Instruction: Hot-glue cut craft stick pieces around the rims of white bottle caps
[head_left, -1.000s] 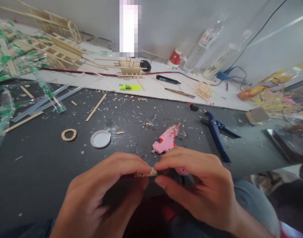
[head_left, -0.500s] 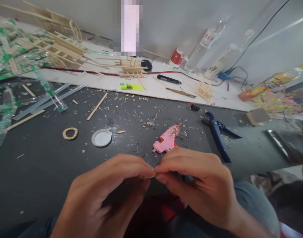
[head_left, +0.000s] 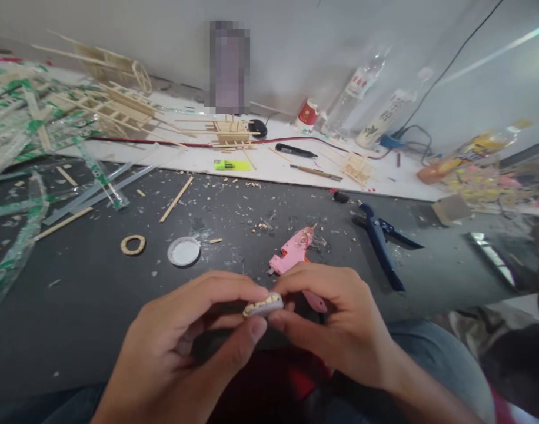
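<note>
Between my two hands, low in the middle of the view, is a small round piece (head_left: 264,304) with a grey-white edge and pale wooden bits along it. My left hand (head_left: 194,330) pinches its left side between thumb and fingers. On its right side, my right hand (head_left: 335,321) grips it with thumb and fingertips. Just beyond my right hand lies a pink glue gun (head_left: 291,250), its handle partly hidden by that hand. A white round lid (head_left: 183,251) and a wooden ring (head_left: 132,245) rest on the dark table to the left.
Blue cutters (head_left: 382,250) lie at the right. Wooden models (head_left: 232,131), a yellow-green lighter (head_left: 232,165), a black pen (head_left: 296,151) and a red cup (head_left: 306,114) stand or lie along the white board. Plastic wrappers (head_left: 35,126) heap at the left; bottles (head_left: 355,88) lean behind.
The small piece has been tilted, so its edge with wooden bits now shows. My left thumb has moved to its near side. The whole view has shifted slightly.
</note>
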Demonstrator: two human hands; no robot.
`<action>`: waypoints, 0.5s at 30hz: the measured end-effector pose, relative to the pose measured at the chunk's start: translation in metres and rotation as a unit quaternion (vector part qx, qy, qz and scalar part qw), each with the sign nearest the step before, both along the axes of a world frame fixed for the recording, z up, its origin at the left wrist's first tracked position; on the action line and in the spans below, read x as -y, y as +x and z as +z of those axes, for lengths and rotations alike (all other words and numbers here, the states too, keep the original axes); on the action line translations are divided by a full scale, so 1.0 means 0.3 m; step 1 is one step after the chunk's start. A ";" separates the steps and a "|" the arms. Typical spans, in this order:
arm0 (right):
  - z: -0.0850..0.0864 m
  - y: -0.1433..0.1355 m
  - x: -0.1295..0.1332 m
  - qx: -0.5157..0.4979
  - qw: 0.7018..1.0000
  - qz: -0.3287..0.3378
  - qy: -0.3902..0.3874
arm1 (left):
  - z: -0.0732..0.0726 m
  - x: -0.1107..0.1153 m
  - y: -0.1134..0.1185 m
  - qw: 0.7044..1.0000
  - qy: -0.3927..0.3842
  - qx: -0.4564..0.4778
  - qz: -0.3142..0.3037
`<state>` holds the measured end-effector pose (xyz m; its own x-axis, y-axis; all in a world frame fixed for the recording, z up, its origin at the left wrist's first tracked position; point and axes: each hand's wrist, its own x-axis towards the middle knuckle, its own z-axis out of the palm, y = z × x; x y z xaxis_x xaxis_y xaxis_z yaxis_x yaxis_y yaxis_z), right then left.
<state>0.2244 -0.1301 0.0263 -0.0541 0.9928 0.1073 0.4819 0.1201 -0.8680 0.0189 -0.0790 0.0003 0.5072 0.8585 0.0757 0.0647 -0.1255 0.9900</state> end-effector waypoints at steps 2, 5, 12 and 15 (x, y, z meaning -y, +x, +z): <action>0.004 0.002 0.003 -0.013 1.000 -0.005 -0.013 | 0.013 -0.002 -0.005 0.999 0.031 -0.014 0.004; 0.013 0.008 0.009 -0.009 1.000 -0.008 -0.012 | 0.024 -0.010 -0.012 0.996 0.078 -0.041 0.015; 0.031 0.022 0.019 0.004 1.000 -0.004 -0.008 | 0.051 -0.036 -0.012 0.992 0.089 -0.071 0.061; 0.034 0.026 0.024 -0.007 1.000 -0.006 -0.023 | 0.063 -0.042 -0.007 0.996 0.062 -0.055 0.018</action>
<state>0.2323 -0.1372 0.0366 -0.0410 0.9972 0.0619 0.4709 0.0739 -0.8791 0.0169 -0.0665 0.0191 0.4866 0.8642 0.1281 0.1789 -0.2421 0.9536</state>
